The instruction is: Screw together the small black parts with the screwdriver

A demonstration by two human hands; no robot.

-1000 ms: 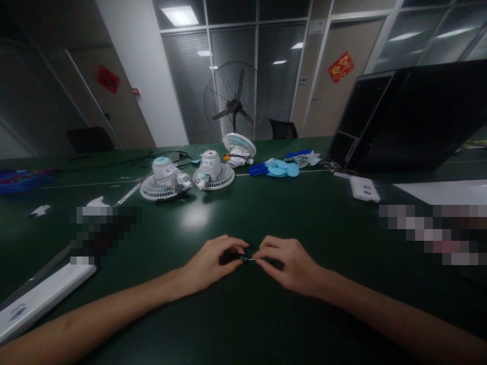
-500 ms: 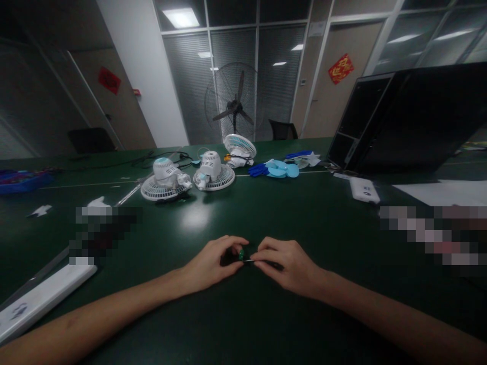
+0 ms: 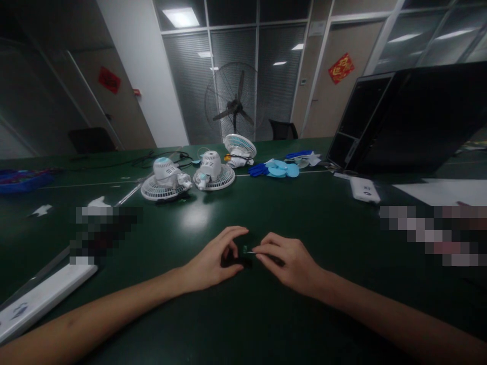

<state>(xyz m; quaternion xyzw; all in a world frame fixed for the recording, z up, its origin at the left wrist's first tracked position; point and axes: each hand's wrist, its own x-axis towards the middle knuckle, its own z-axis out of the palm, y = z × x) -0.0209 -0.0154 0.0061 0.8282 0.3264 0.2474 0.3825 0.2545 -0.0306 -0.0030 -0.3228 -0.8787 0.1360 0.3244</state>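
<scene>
My right hand (image 3: 287, 258) is closed in a pinch on a slim tool (image 3: 251, 252) with a pale metal tip pointing left; a dark part shows under the fingers, and the tool's kind is unclear. Right at that tip is a small green piece (image 3: 245, 249), too small to name; whether it hangs from the tip or lies on the table cannot be told. My left hand (image 3: 213, 258) is open, thumb and fingers curved apart around the space just left of the green piece, without touching it.
Beyond my hands, white fan heads (image 3: 213, 177) rest on the green table (image 3: 243, 314), beside light-blue fan blades (image 3: 283, 169) and blue gloves (image 3: 258, 170). White plastic parts (image 3: 49, 296) lie at left. A large black case (image 3: 411, 121) stands at right near a white box (image 3: 364, 189).
My left thumb and fingers have spread apart from the green piece. That piece now sits at the tool's tip, slightly further right and higher. My right hand has barely moved.
</scene>
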